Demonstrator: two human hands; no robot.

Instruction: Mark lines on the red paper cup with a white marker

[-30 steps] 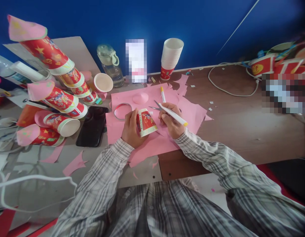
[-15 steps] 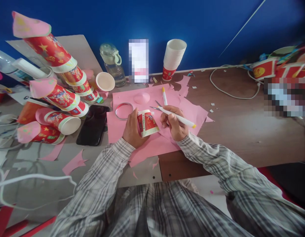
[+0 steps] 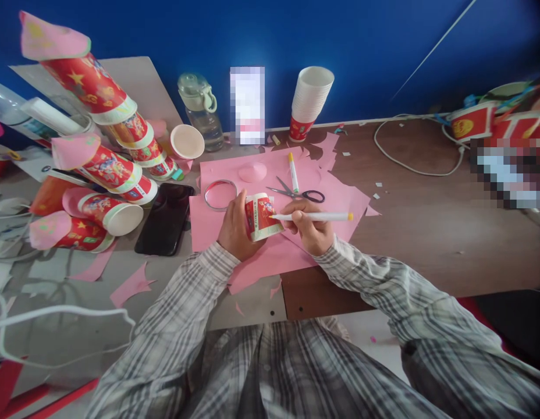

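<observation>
My left hand [image 3: 235, 231] is wrapped round a red paper cup [image 3: 262, 216], which is tilted with its printed side facing up. Between the fingers of my right hand [image 3: 310, 228] is a white marker [image 3: 329, 216]; its yellow tip meets the side of the cup. Under both hands lies a sheet of pink paper [image 3: 209, 235]. Beyond my right hand are black-handled scissors [image 3: 312, 195] and a yellow marker cap [image 3: 291, 157] on another marker [image 3: 294, 177]. A roll of tape [image 3: 220, 195] rests near my left fingers, with a pink paper cone [image 3: 252, 171] behind it.
Decorated cup rockets [image 3: 95, 93] stand and lie at the left, beside a black phone [image 3: 164, 224]. Along the blue wall are a water bottle [image 3: 202, 113], an upturned lit screen [image 3: 247, 105] and a stack of cups [image 3: 311, 99]. A white cable [image 3: 409, 166] loops at the right.
My right hand has turned the marker level and brought its tip onto the cup. The scissors behind it show more fully. My left hand keeps its hold on the cup.
</observation>
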